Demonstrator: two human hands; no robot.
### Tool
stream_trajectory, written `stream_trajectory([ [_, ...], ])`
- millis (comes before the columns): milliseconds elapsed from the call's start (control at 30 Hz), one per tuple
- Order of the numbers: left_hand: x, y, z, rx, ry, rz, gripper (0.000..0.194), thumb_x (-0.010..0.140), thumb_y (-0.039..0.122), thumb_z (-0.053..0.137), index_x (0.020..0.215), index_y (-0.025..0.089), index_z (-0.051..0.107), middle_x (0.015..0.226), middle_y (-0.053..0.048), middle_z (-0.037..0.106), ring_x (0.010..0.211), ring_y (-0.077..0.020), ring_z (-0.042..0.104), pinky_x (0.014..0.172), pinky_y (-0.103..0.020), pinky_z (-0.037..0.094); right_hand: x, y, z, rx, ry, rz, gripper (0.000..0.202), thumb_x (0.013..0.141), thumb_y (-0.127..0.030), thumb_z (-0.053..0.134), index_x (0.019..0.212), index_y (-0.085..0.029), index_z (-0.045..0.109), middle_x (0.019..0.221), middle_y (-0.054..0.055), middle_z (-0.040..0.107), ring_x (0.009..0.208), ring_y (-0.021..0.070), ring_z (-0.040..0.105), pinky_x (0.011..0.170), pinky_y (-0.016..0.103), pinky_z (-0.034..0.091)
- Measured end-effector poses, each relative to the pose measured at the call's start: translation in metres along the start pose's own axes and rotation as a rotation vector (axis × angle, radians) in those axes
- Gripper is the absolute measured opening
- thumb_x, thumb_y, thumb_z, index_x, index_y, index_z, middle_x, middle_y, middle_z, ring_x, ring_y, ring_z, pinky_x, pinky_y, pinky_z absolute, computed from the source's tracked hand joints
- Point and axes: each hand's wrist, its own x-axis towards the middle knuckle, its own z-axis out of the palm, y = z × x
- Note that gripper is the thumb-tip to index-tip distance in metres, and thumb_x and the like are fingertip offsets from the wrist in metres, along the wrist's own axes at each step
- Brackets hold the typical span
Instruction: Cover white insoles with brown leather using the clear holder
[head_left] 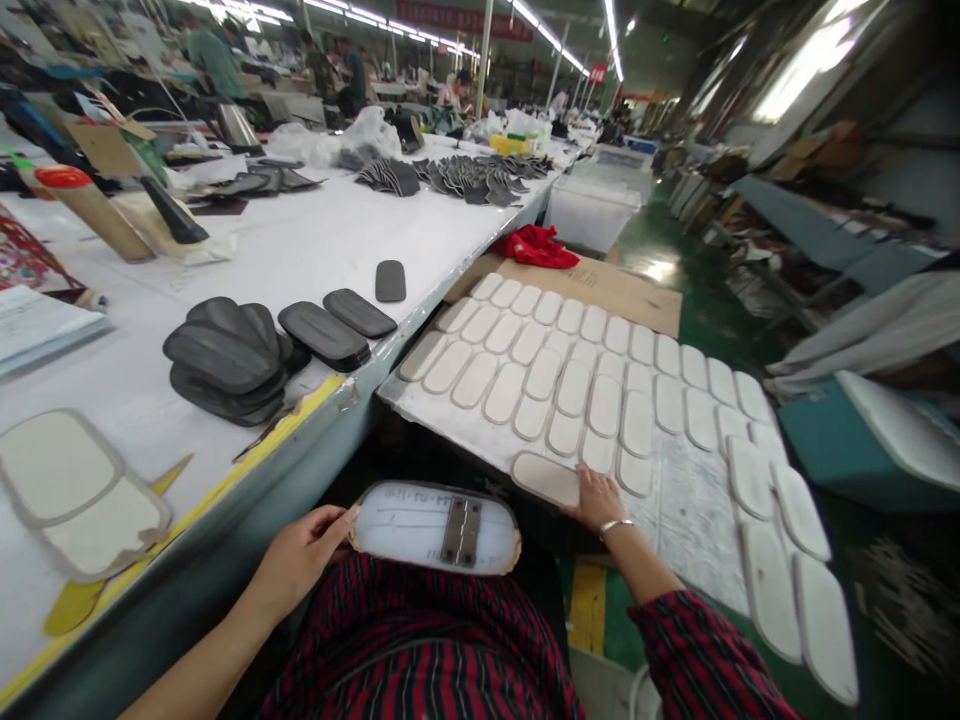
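Observation:
Held by one end in front of my waist, a translucent white oval plate (pixel 412 522) carries a metal hinge (pixel 462 531) and faint handwriting. My left hand (pixel 319 545) is closed on its left end, thumb on top. To the right, my right hand (pixel 598 498) grips the right end of a white oval pad (pixel 544 478) with a grey edge, at the near edge of the side board (pixel 480 440). The fingertips are partly hidden there. Rows of similar pale oval pads (pixel 604 405) cover much of that board, some overlapping.
On the white table (pixel 322 240) at left lie stacked dark grey oval pads (pixel 225 350) and two pale pieces (pixel 82 490). A yellow strip (pixel 300 415) runs along its edge. A red cloth (pixel 541 246) sits beyond the board; a teal bin (pixel 885 440) stands right.

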Motion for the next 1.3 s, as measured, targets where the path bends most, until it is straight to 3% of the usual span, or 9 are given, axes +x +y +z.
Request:
stream_trajectory([
  [133,0.000,-0.002,-0.001,0.082,0.011,0.043,0.041,0.068,0.054,0.056,0.085,0.017,0.061,0.076,-0.002,0.065,0.078,-0.0223,0.062,0.069,-0.028,0.052,-0.001,-0.003,-0.002,-0.009,-0.010,-0.028,0.089,0.066,-0.037,0.060,0.137,-0.016,0.011,0.135,0.015,0.034,0.126,0.0275,0.026,0.102,0.047,0.006],
  [400,-0.001,-0.005,-0.006,-0.063,-0.058,-0.017,0.041,0.069,0.052,0.057,0.094,0.018,0.058,0.089,-0.003,0.065,0.087,-0.0221,0.061,0.076,-0.031,0.051,0.000,-0.005,-0.002,0.022,-0.100,-0.024,0.095,0.062,-0.057,0.059,0.136,-0.013,0.019,0.138,0.016,0.028,0.127,0.0306,0.021,0.101,0.045,0.013],
  [633,-0.001,-0.001,-0.006,0.069,-0.043,0.028,0.039,0.069,0.054,0.054,0.085,0.018,0.060,0.079,-0.002,0.065,0.079,-0.0215,0.061,0.067,-0.027,0.050,-0.009,-0.021,-0.028,0.092,-0.016,0.010,0.064,0.074,-0.047,0.052,0.128,-0.015,0.036,0.142,0.015,0.021,0.129,0.0309,0.014,0.101,0.048,0.012],
  [733,0.002,0.005,-0.004,0.308,0.003,0.123,0.033,0.073,0.052,0.049,0.074,0.020,0.058,0.068,0.001,0.061,0.069,-0.0187,0.058,0.060,-0.024,0.044,-0.025,-0.039,-0.049,0.264,-0.013,0.022,0.039,0.083,-0.040,0.040,0.107,-0.012,0.053,0.123,0.017,0.047,0.118,0.0283,0.037,0.095,0.045,0.025],
  [800,0.005,0.008,-0.003,0.490,0.011,0.179,0.031,0.077,0.049,0.043,0.067,0.020,0.053,0.063,0.002,0.057,0.064,-0.0168,0.054,0.059,-0.024,0.039,-0.040,-0.058,-0.059,0.374,-0.081,-0.008,0.043,0.089,-0.043,0.026,0.085,-0.014,0.057,0.091,0.012,0.062,0.091,0.0218,0.057,0.081,0.036,0.039],
  [867,0.008,0.012,-0.003,0.631,0.002,0.225,0.031,0.081,0.043,0.037,0.062,0.020,0.047,0.060,0.003,0.053,0.062,-0.0154,0.051,0.058,-0.024,0.034,-0.057,-0.082,-0.067,0.460,-0.183,-0.076,0.052,0.090,-0.047,0.016,0.072,-0.017,0.054,0.067,0.003,0.062,0.063,0.0142,0.060,0.062,0.026,0.044],
  [933,0.011,0.015,-0.003,0.716,0.001,0.261,0.030,0.083,0.038,0.034,0.059,0.020,0.041,0.059,0.002,0.050,0.060,-0.0148,0.049,0.057,-0.024,0.031,-0.072,-0.104,-0.073,0.567,-0.285,-0.142,0.051,0.089,-0.051,0.017,0.070,-0.018,0.051,0.059,-0.001,0.059,0.047,0.0104,0.056,0.048,0.021,0.040],
  [1067,0.013,0.021,-0.003,0.816,-0.009,0.297,0.030,0.084,0.033,0.031,0.058,0.020,0.038,0.061,0.000,0.050,0.062,-0.0156,0.049,0.058,-0.025,0.029,-0.088,-0.130,-0.087,0.544,-0.227,-0.213,0.043,0.089,-0.047,0.026,0.063,-0.019,0.047,0.058,0.000,0.057,0.051,0.0124,0.055,0.049,0.023,0.036],
  [1300,0.014,0.024,-0.002,0.909,0.006,0.350,0.028,0.085,0.030,0.029,0.060,0.020,0.039,0.067,-0.002,0.054,0.068,-0.0169,0.051,0.062,-0.026,0.031,-0.100,-0.135,-0.084,0.382,-0.041,-0.216,0.040,0.092,-0.034,0.023,0.065,-0.019,0.048,0.060,0.002,0.058,0.058,0.0146,0.057,0.056,0.025,0.035],
])
